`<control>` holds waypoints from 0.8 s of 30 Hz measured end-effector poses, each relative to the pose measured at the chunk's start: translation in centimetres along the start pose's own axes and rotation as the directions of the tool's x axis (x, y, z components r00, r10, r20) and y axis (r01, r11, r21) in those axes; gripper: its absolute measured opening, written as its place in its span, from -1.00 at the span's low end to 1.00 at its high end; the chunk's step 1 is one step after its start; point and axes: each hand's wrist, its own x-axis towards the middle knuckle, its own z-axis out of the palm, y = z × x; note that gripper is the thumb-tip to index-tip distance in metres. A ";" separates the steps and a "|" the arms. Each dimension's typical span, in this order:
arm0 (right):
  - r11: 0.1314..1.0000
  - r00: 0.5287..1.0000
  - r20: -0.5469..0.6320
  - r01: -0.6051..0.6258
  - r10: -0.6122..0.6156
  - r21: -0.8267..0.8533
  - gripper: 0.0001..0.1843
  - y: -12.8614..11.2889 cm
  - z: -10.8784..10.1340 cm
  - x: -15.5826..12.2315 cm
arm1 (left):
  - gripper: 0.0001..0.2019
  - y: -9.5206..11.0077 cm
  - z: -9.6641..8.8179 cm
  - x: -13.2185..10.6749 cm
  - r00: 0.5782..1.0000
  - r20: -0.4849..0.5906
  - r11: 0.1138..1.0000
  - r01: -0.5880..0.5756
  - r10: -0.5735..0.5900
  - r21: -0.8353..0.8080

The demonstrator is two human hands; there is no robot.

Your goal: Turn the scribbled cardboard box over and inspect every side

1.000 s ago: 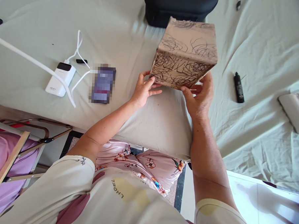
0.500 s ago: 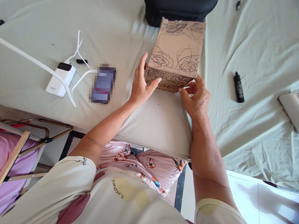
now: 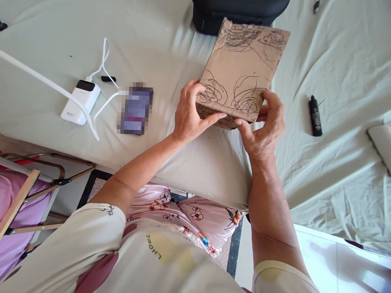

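Observation:
A brown paper-wrapped box (image 3: 242,71) covered in black scribbles is held over a pale green sheet (image 3: 155,36). My left hand (image 3: 192,114) grips its near left corner, thumb under the front edge and fingers on the side. On the near right corner my right hand (image 3: 263,125) is closed, fingers over the top edge and thumb below. The box's broad top face tilts toward me.
A black marker (image 3: 315,116) lies right of the box. To the left are a phone (image 3: 135,109), a white power bank (image 3: 80,101) and white cables (image 3: 101,69). A black case (image 3: 240,10) sits behind the box. A wooden chair frame (image 3: 35,178) stands at lower left.
The box has been turned over toward me, so a less scribbled face is on top. Both hands shifted their grip from under the box to its near corners.

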 end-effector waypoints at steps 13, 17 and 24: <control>1.000 1.000 -0.007 -0.021 0.021 0.011 0.02 0.3 0.3 -0.1 | -0.47 -2.8 0.3 0.4 0.965 0.010 0.960 -0.262 0.262 0.102; 0.998 0.998 -0.033 -0.051 0.050 -0.045 0.00 0.2 0.0 0.0 | -0.62 -2.7 0.1 0.6 0.955 -0.007 0.950 -0.294 0.296 0.103; 1.000 1.000 -0.021 -0.021 0.021 -0.023 -0.12 0.3 -0.3 0.2 | -0.54 -3.2 0.0 0.7 0.968 0.058 0.963 -0.248 0.243 0.105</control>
